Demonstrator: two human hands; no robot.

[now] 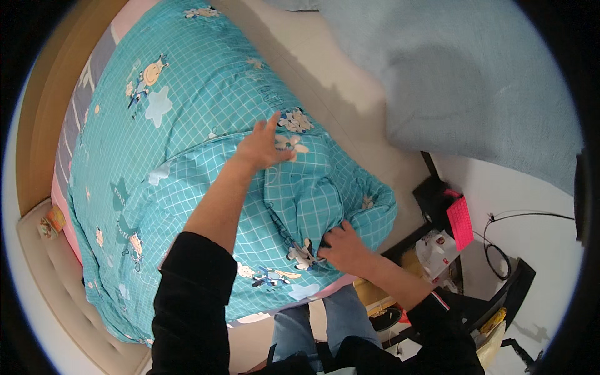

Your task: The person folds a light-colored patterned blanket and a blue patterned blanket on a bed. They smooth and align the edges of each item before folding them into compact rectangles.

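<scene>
A teal duvet (197, 93) with a white grid and cartoon animals is spread over the bed, its near right part folded and bunched. Over the folded edge is my left hand (262, 145), palm down with the fingers spread; it grips nothing that shows. Lower right, my right hand (344, 248) is at a dark gap in the duvet cover near the bunched corner. Its fingers are bent against the cloth and their tips are partly hidden, so I cannot tell how firmly they hold it.
A padded headboard (61, 281) and a wooden panel (51, 89) border the bed. Behind lies a blue-grey cover (468, 93) on another piece of furniture. Right of my legs stand a black-framed shelf, a white plastic bag (436, 253), a pink object (461, 224) and a looped cable (487, 248).
</scene>
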